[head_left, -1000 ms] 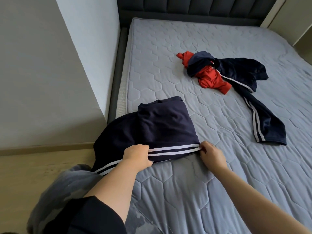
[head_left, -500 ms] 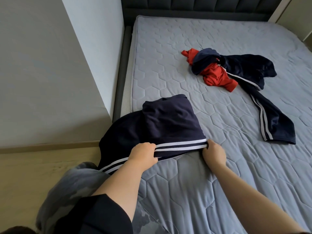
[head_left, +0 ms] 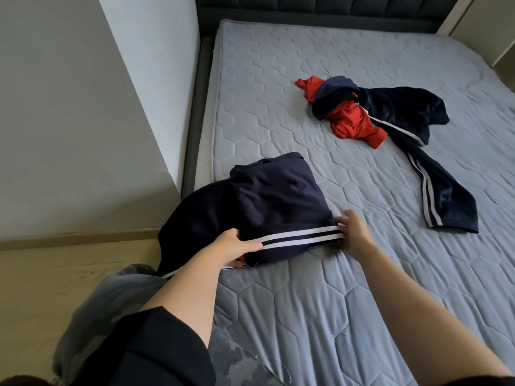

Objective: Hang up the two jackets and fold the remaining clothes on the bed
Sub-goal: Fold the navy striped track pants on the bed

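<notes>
1. Your right hand (head_left: 353,235) just let go; fingers now spread flat against the navy striped garment (head_left: 276,207) at the bed's (head_left: 362,316) near-left edge.
2. Left hand (head_left: 235,246) grips the striped fold, I think — fingertips hidden.
3. So this fold's nearly done; the pile (head_left: 370,112) waits mid-bed.

no text, label, brand, number or sign can be read anywhere here, neither on the clothes nor on the bed.

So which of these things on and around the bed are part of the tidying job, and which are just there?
Part of the job:
- navy striped garment, gripped by the left hand, the right hand at its corner
- red garment
- dark striped garment tangled with it
- mattress they lie on

Just there:
- padded headboard
- wall
- wooden floor
</notes>
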